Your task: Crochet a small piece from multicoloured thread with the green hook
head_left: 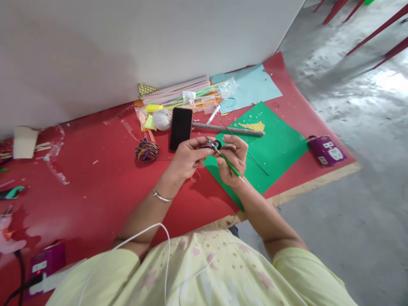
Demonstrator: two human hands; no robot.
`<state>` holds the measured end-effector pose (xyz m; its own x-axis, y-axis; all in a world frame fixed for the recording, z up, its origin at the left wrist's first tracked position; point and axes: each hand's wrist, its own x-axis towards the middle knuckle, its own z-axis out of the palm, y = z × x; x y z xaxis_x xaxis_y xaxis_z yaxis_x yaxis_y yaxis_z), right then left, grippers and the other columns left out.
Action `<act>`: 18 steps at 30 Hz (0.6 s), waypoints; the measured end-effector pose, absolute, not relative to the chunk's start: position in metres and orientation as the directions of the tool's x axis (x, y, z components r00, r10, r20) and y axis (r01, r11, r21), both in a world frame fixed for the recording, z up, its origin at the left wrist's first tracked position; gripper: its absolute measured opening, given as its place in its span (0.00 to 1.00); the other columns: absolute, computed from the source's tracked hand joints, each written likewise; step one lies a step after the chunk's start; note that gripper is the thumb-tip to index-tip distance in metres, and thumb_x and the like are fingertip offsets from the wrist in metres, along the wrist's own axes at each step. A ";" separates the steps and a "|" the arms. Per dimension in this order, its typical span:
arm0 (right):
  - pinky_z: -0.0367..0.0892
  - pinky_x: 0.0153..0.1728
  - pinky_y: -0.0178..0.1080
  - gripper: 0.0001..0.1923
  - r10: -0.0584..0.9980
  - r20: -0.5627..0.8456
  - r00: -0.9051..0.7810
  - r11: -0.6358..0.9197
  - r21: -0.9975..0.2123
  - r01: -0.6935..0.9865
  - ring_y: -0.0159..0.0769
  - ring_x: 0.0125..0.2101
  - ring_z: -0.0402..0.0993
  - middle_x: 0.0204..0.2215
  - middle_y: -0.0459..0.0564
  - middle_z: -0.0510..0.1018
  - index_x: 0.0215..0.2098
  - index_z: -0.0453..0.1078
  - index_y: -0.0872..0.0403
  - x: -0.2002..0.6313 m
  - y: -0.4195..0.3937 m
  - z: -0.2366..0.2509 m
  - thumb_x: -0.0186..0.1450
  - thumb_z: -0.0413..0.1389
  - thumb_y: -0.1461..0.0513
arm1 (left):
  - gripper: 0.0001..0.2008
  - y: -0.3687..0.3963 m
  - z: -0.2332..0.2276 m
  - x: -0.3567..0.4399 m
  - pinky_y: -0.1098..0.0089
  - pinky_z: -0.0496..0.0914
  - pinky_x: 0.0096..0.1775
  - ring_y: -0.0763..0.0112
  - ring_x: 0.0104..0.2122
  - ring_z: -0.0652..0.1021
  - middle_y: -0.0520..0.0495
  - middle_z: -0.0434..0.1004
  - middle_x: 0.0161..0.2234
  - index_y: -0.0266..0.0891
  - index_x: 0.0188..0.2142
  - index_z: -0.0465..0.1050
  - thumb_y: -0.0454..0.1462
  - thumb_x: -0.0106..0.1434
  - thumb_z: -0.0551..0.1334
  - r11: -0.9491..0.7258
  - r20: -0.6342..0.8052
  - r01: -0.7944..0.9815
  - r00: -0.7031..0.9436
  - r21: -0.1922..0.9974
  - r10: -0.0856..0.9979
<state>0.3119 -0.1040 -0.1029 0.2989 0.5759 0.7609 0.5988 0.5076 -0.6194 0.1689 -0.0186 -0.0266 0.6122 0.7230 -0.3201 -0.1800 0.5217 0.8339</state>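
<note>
A black phone (181, 128) lies face up on the red mat (105, 182) just beyond the hands, with a white ball of yarn (162, 119) and a multicoloured ball of thread (147, 151) to their left. Farther out, a bundle of pastel straws (178, 91) rests against the white wall (134, 46), while a green sheet of paper (274, 148) spreads beneath and to the right of the hands, a purple socket box (327, 150) beyond its edge.

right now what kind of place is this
Likely a makeshift craft spot on a floor: a red mat over concrete, coloured paper sheets, straws and yarn. Both hands work a small dark piece with a green hook.
</note>
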 end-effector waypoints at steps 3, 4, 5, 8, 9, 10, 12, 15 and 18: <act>0.83 0.44 0.53 0.13 0.574 0.766 0.290 0.519 -0.614 0.595 0.50 0.56 0.76 0.61 0.54 0.70 0.49 0.80 0.43 0.314 -0.103 -0.105 0.75 0.57 0.50 | 0.20 -0.017 -0.029 0.167 0.77 0.47 0.20 0.86 0.16 0.59 0.55 0.75 0.23 0.37 0.40 0.85 0.34 0.45 0.79 0.577 -0.349 -0.179 0.645 0.797 0.680; 0.83 0.45 0.53 0.13 0.588 0.759 0.279 0.526 -0.621 0.582 0.50 0.56 0.76 0.62 0.54 0.70 0.49 0.80 0.43 0.315 -0.103 -0.104 0.75 0.57 0.50 | 0.20 -0.016 -0.030 0.166 0.77 0.47 0.20 0.86 0.16 0.59 0.55 0.74 0.22 0.37 0.40 0.85 0.34 0.45 0.79 0.592 -0.352 -0.176 0.659 0.786 0.664; 0.83 0.44 0.52 0.13 0.607 0.752 0.259 0.533 -0.627 0.568 0.49 0.57 0.76 0.63 0.53 0.70 0.49 0.80 0.42 0.317 -0.103 -0.103 0.75 0.56 0.49 | 0.19 -0.014 -0.031 0.164 0.77 0.48 0.20 0.86 0.16 0.58 0.56 0.73 0.21 0.37 0.39 0.85 0.33 0.45 0.78 0.606 -0.355 -0.169 0.678 0.777 0.644; 0.83 0.44 0.51 0.15 0.645 0.745 0.170 0.566 -0.615 0.548 0.50 0.59 0.75 0.64 0.53 0.68 0.52 0.80 0.41 0.323 -0.103 -0.098 0.76 0.55 0.49 | 0.18 -0.007 -0.031 0.158 0.77 0.48 0.20 0.86 0.16 0.58 0.56 0.72 0.20 0.36 0.39 0.86 0.32 0.46 0.77 0.632 -0.367 -0.131 0.717 0.764 0.592; 0.83 0.45 0.51 0.15 0.647 0.749 0.142 0.577 -0.602 0.552 0.50 0.60 0.74 0.65 0.53 0.68 0.53 0.79 0.41 0.325 -0.103 -0.095 0.76 0.55 0.49 | 0.18 -0.005 -0.031 0.156 0.77 0.47 0.20 0.86 0.16 0.58 0.56 0.72 0.20 0.36 0.39 0.86 0.31 0.46 0.77 0.631 -0.369 -0.120 0.721 0.767 0.587; 0.83 0.46 0.51 0.15 0.648 0.753 0.118 0.582 -0.589 0.561 0.50 0.60 0.74 0.65 0.54 0.68 0.54 0.79 0.42 0.326 -0.104 -0.093 0.76 0.55 0.49 | 0.18 -0.003 -0.030 0.154 0.76 0.47 0.20 0.86 0.16 0.58 0.56 0.73 0.21 0.36 0.39 0.86 0.31 0.46 0.77 0.625 -0.370 -0.111 0.720 0.773 0.587; 0.83 0.47 0.51 0.15 0.646 0.758 0.084 0.577 -0.557 0.597 0.50 0.60 0.73 0.65 0.54 0.68 0.53 0.80 0.42 0.328 -0.104 -0.090 0.75 0.56 0.49 | 0.18 -0.001 -0.029 0.151 0.76 0.47 0.20 0.87 0.15 0.58 0.55 0.75 0.22 0.36 0.40 0.86 0.31 0.46 0.77 0.607 -0.369 -0.102 0.711 0.788 0.599; 0.83 0.45 0.50 0.16 0.636 0.769 0.064 0.550 -0.509 0.662 0.51 0.60 0.73 0.66 0.53 0.70 0.51 0.81 0.42 0.330 -0.105 -0.090 0.75 0.56 0.47 | 0.18 0.000 -0.029 0.148 0.75 0.47 0.20 0.87 0.16 0.58 0.54 0.77 0.24 0.36 0.40 0.86 0.31 0.47 0.76 0.586 -0.367 -0.091 0.699 0.805 0.613; 0.82 0.44 0.50 0.15 0.615 0.788 0.033 0.541 -0.452 0.709 0.52 0.59 0.72 0.65 0.52 0.71 0.52 0.81 0.41 0.331 -0.104 -0.093 0.74 0.57 0.47 | 0.18 0.001 -0.028 0.145 0.75 0.47 0.20 0.87 0.16 0.58 0.54 0.75 0.23 0.36 0.40 0.86 0.31 0.47 0.76 0.580 -0.373 -0.084 0.690 0.810 0.620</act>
